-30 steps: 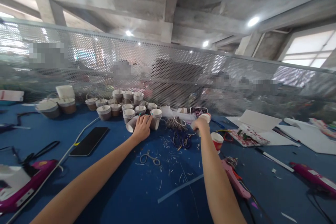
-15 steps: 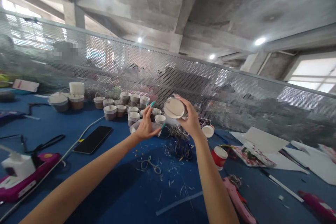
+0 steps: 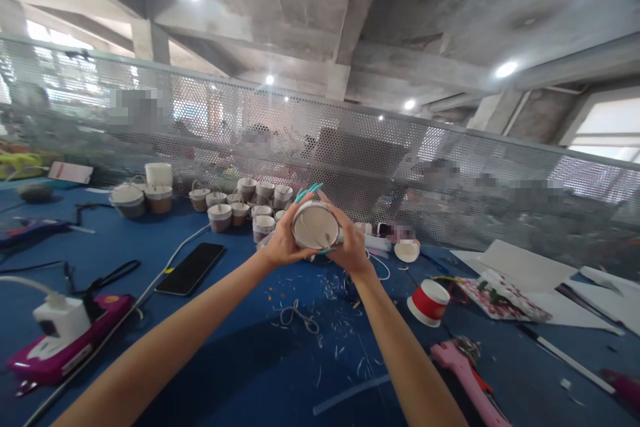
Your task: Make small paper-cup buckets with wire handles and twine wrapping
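A small round bucket-like cup [image 3: 316, 227] with a pale inside is held up over the table, its open mouth tilted toward me. My left hand [image 3: 283, 238] wraps its left side, long turquoise nails showing at the top and bottom. On the right side, my right hand [image 3: 351, 243] grips the same cup. Behind my hands stand several small fabric-covered buckets [image 3: 220, 217], some with thin handles. Below lies a loop of pale cord [image 3: 300, 317] among thin white scraps. A red and white paper cup [image 3: 429, 303] rests right of my right forearm.
A black phone [image 3: 191, 269], a white cable and a purple power strip [image 3: 75, 340] lie left. A pink glue gun [image 3: 463, 373], a white-handled knife [image 3: 570, 360] and white papers [image 3: 520, 267] lie right. A perforated metal screen [image 3: 350, 147] borders the far edge.
My left hand, open and apart before, has closed on the cup's left side. My right hand has brought the cup slightly left and down. The view has shifted a little.
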